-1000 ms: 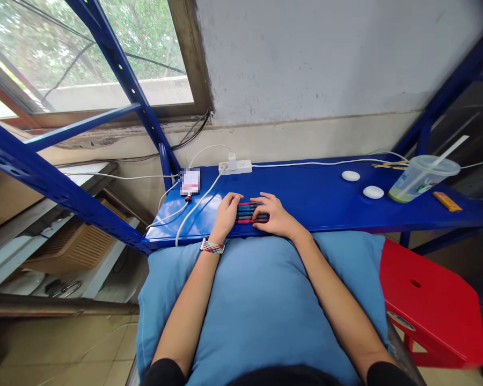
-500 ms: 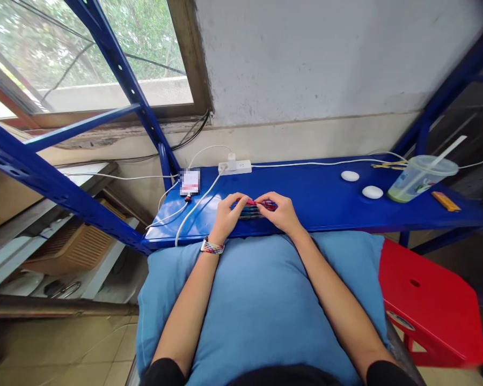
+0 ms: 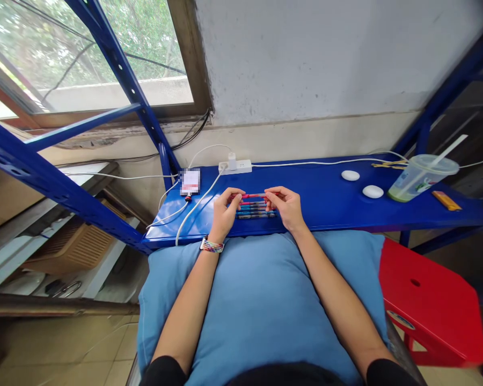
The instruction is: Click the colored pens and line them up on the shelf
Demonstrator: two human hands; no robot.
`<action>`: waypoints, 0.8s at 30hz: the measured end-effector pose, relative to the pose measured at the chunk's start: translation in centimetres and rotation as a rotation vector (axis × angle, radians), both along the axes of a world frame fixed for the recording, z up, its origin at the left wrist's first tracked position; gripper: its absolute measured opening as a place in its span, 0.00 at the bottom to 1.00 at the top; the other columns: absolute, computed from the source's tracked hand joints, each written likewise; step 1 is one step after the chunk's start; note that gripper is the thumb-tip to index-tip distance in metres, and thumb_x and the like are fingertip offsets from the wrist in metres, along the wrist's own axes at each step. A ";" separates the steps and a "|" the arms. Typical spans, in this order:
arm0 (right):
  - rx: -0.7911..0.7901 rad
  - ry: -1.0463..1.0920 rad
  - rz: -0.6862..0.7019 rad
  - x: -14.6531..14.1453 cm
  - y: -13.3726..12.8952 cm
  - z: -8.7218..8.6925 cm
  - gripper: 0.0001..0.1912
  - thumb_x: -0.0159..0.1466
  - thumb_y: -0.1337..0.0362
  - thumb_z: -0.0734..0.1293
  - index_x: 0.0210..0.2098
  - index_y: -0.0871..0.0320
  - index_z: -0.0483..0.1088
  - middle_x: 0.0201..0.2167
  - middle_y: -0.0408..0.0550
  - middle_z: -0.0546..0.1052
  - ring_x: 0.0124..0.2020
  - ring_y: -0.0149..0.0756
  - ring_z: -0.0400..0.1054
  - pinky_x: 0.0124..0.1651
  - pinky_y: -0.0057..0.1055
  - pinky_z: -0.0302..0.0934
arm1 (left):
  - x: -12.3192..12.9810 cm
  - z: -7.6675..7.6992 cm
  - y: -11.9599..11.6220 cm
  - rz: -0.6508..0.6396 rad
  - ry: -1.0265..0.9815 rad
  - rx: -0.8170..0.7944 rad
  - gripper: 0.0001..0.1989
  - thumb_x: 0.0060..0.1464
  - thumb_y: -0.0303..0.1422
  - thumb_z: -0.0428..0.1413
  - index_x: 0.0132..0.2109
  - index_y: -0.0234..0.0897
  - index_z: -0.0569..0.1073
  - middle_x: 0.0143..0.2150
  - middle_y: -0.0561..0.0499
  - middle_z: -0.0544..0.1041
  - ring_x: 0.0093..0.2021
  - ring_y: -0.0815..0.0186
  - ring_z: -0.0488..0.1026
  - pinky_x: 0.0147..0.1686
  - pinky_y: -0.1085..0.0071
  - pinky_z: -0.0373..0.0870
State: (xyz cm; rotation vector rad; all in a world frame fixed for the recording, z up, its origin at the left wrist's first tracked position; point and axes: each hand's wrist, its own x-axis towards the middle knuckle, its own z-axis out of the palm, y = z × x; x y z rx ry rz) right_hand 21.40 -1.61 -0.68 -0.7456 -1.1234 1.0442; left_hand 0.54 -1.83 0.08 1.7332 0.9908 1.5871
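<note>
A red pen (image 3: 254,195) is held level between my two hands, just beyond a row of several pens (image 3: 256,213) on the blue table (image 3: 317,206). My left hand (image 3: 225,212) pinches its left end between thumb and fingers. At the other end, my right hand (image 3: 286,208) grips it the same way. The pens in the row lie side by side, with blue, dark and red parts; the fingers cover some of their ends.
A power strip (image 3: 241,166) with white cables lies near the wall, beside a blurred-out box (image 3: 190,182). To the right are two white oval objects (image 3: 372,192), a lidded cup with a straw (image 3: 421,179) and an orange packet (image 3: 446,201). A blue pillow (image 3: 261,300) covers my lap; a red stool (image 3: 434,300) stands right.
My hands have moved apart and slightly away from me, and a red pen now stretches between them. More of the pens lying on the table shows.
</note>
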 end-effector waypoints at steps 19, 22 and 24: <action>-0.106 0.058 0.006 0.0 0.1 0.2 0.20 0.53 0.49 0.85 0.35 0.56 0.84 0.24 0.42 0.80 0.19 0.31 0.71 0.24 0.30 0.73 | -0.1 0.7 -0.3 0.011 0.267 0.198 0.08 0.70 0.37 0.63 0.50 0.42 0.85 0.45 0.47 0.84 0.43 0.61 0.80 0.44 0.65 0.77; -0.099 0.063 0.021 -0.1 0.0 0.1 0.20 0.52 0.49 0.86 0.35 0.57 0.84 0.24 0.42 0.80 0.19 0.31 0.71 0.25 0.31 0.75 | -0.1 0.9 -0.4 0.036 0.307 0.236 0.09 0.72 0.36 0.61 0.49 0.42 0.86 0.42 0.47 0.83 0.42 0.61 0.80 0.45 0.64 0.76; -0.088 0.054 0.021 -0.1 0.0 0.1 0.21 0.52 0.49 0.86 0.35 0.57 0.84 0.24 0.43 0.80 0.20 0.32 0.73 0.26 0.31 0.76 | -0.1 0.8 -0.4 0.036 0.300 0.216 0.09 0.72 0.36 0.60 0.48 0.42 0.86 0.41 0.47 0.83 0.42 0.61 0.79 0.44 0.64 0.75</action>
